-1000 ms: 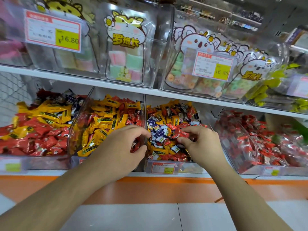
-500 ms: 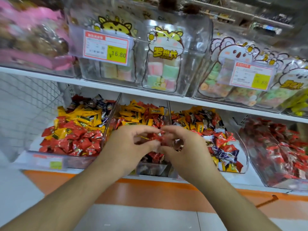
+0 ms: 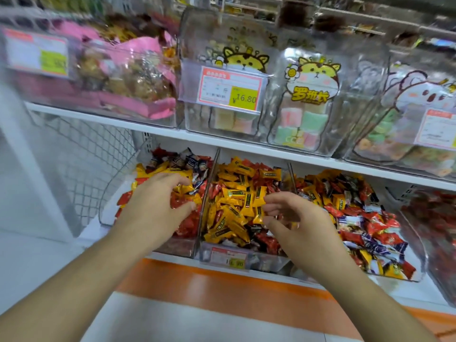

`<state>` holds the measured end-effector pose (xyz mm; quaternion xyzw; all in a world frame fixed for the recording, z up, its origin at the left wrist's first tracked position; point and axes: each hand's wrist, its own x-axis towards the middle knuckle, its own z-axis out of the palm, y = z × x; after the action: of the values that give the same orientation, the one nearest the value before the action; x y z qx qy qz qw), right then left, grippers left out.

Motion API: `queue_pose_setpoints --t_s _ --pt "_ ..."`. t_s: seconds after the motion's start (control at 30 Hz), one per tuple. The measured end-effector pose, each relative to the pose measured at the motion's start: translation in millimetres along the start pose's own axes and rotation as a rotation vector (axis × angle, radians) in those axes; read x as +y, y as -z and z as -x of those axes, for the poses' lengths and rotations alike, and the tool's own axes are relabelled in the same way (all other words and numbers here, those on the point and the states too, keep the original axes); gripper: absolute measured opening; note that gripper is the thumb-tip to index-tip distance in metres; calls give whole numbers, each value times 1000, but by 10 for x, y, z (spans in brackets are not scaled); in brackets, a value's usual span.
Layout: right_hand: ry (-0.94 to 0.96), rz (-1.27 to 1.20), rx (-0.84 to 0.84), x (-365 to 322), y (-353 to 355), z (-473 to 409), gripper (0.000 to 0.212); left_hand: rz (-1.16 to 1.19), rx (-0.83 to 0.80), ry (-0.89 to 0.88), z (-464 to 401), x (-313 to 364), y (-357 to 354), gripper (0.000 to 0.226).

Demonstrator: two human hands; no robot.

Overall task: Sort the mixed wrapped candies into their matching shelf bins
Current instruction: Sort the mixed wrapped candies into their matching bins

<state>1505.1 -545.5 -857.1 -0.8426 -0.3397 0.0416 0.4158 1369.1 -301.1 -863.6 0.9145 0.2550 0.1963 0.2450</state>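
Lower shelf (image 3: 246,150) carries a row of clear bins; upper shelf holds larger tubs with price tags, not part of the work.

Left bin (image 3: 106,193): red and yellow wrapped candies, a few dark ones at the rear. Middle bin (image 3: 222,255): mostly yellow bars, red pieces low at the front. Right bin (image 3: 419,265): the most mixed lot, red, yellow, blue-and-white.

Left hand (image 3: 158,206) lies over the left bin, fingers (image 3: 181,182) curled down into the pile and touching red and yellow wrappers; whether a piece is actually held cannot be told. Right hand (image 3: 288,213) hovers over the middle bin's right side, fingers apart and loosely bent, nothing visibly held.

Governing relation: the yellow bar (image 3: 258,213) stands just beside the right thumb and forefinger, to their left, long axis near upright. The right hand is the nearer.

Obscured: candies beneath both palms; the front label (image 3: 228,257) is blurred; the far-right bin is cut off by the frame edge
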Motion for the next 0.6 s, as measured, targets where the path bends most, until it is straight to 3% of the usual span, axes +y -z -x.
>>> queue_pose_setpoints --t_s 0.23,0.43,0.6 --pt "-74 121 95 326 513 26 30 74 -137 -274 151 577 -260 42" --pt "-282 463 106 881 1103 114 50 165 -218 -368 206 942 -616 36" --pt "-331 557 49 1226 1159 94 14 191 -237 -392 240 1129 -795 28"
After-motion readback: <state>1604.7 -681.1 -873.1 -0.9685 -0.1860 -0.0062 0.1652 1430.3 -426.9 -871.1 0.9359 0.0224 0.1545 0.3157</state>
